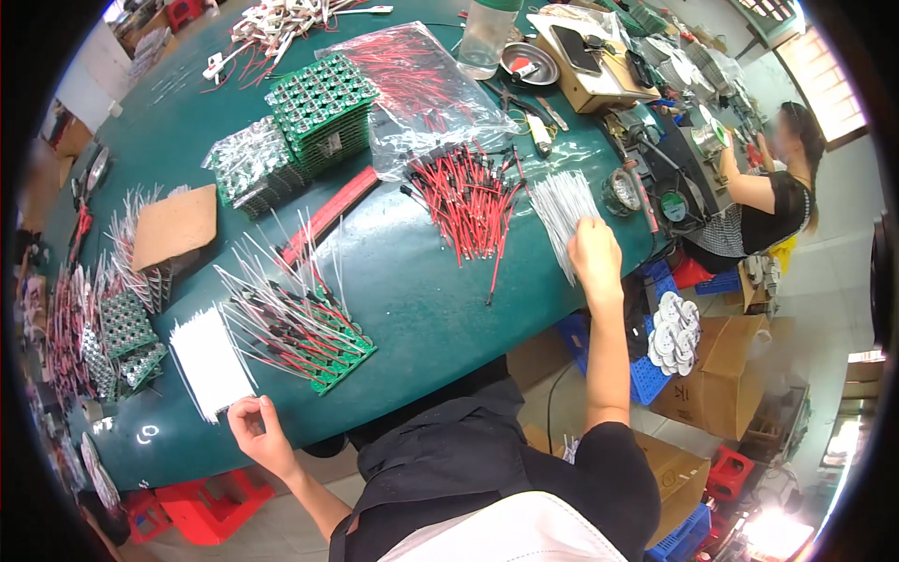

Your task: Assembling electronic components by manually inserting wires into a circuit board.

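Observation:
My right hand [596, 251] is closed at the near end of a bundle of thin white wires [560, 208] on the right of the green table. My left hand [257, 429] is curled at the table's front edge, by the lower end of a second stack of white wires [212, 361]. Whether anything sits in its fingers is too small to tell. Just right of that stack lies a green circuit board panel [339, 361], with red and white wires standing up from it. Between my hands, farther back, is a pile of red wires with black ends [468, 201].
Stacked green circuit boards [323, 98] stand at the back, beside a plastic bag of red wires [412, 80]. A soldering iron [646, 192] and solder spool [621, 192] are at the right. Another person [763, 187] sits at the far right. Red stools [211, 506] stand below.

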{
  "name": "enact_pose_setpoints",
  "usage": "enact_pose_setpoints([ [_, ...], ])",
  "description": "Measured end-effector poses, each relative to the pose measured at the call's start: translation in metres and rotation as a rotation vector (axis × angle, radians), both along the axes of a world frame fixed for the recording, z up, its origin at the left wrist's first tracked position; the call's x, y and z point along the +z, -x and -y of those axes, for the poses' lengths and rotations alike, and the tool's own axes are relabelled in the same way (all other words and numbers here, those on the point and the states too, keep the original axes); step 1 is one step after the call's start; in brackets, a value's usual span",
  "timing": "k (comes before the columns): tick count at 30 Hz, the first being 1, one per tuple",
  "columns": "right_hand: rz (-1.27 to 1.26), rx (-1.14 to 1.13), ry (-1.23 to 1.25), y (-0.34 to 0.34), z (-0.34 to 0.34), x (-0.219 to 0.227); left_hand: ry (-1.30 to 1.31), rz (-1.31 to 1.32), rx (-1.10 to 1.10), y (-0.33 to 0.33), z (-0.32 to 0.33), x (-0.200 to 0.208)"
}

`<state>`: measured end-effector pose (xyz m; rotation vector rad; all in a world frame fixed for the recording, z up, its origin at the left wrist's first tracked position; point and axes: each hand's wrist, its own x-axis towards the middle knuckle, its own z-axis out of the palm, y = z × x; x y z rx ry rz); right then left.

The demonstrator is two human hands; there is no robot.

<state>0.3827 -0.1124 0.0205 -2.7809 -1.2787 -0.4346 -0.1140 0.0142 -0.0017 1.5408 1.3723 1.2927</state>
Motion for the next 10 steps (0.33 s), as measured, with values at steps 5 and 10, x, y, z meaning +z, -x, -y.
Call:
enact_pose_setpoints([
  [5,0.044,-0.022,-0.012,0.0014,0.0027,0.0065,-0.021,-0.014,0.006,0.0012,-0.0039,0.003],
  [10,0.04,-0.082,0.022,-0.0027,0.0007,0.0036,-0.044,0.005,0.003,0.008,-0.0075,-0.0028],
])
